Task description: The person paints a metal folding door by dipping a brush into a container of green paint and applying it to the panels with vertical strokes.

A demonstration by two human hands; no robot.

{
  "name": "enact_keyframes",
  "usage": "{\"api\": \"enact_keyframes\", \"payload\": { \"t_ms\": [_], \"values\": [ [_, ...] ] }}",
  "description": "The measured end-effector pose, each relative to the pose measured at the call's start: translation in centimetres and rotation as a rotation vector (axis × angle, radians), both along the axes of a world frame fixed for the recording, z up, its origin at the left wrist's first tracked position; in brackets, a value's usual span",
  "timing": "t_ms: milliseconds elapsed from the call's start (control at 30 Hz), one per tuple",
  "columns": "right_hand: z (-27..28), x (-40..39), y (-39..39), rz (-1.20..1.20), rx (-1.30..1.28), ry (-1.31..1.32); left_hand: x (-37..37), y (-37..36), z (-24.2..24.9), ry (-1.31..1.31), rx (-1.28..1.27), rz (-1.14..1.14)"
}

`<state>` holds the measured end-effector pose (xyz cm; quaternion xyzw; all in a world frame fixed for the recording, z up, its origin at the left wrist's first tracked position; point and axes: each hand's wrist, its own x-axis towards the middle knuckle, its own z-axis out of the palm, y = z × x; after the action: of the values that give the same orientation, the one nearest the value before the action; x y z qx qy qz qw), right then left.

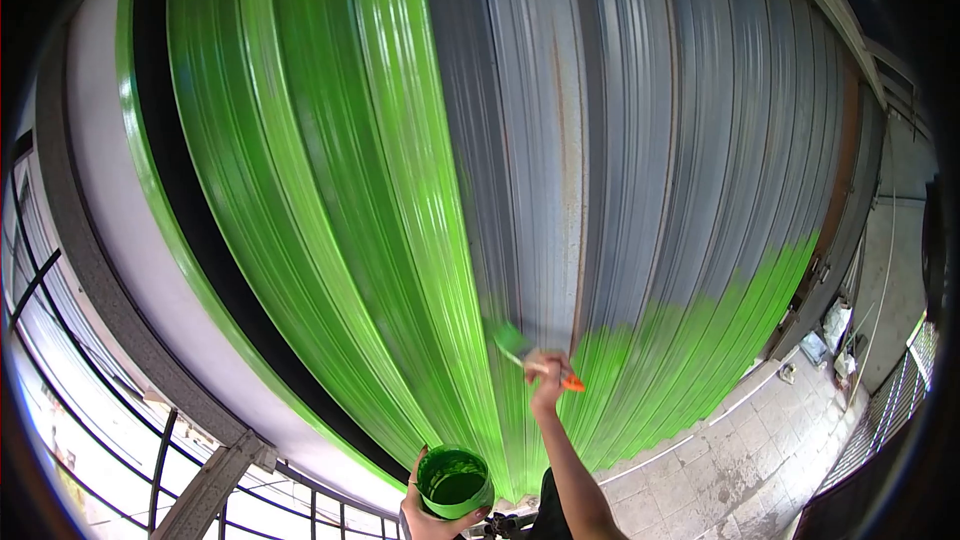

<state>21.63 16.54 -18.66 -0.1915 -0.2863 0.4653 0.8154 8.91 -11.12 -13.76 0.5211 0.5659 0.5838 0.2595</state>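
Observation:
My right hand is closed round a paintbrush with an orange-tipped handle. Its green bristles are at the corrugated metal wall, along the border between green paint and bare grey; blur hides whether they touch. Low in the view, my left hand grips a round tub of green paint, fingers wrapped about its side. Glossy green covers the left panels and a band along the bottom right of the wall. The upper middle and right stay grey, with a rusty streak on one rib.
A tiled floor runs below the wall on the right. Bags and small items lie by the far right corner. Dark metal railings and a grey post stand at the lower left.

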Motion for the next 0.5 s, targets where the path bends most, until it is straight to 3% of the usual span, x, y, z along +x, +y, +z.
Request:
{"api": "enact_keyframes", "payload": {
  "t_ms": [67, 167, 233, 367, 467, 500],
  "values": [
    [-4.0, 0.7, -1.6, 0.001, -0.169, -0.057, 0.9, 0.6, 2.0, -0.121, 0.125, -0.009],
    [-5.0, 0.5, -1.5, -0.053, -0.222, -0.151, 1.4, 0.4, 3.4, -0.181, 0.12, -0.02],
    [-0.3, 0.1, -0.2, -0.02, -0.132, -0.179, 1.2, 0.4, 3.4, -0.158, 0.12, -0.019],
    [15.3, -1.3, -1.8, -0.074, 0.009, -0.294, 1.2, 0.5, 3.0, -0.152, 0.15, -0.029],
    [19.6, -0.8, -2.9, -0.036, 0.183, -0.103, 1.3, 0.4, 3.2, -0.159, 0.151, -0.039],
    [19.9, -0.9, -2.7, -0.15, 0.258, -0.096, 1.3, 0.4, 3.0, -0.152, 0.148, -0.037]
  ]
}}
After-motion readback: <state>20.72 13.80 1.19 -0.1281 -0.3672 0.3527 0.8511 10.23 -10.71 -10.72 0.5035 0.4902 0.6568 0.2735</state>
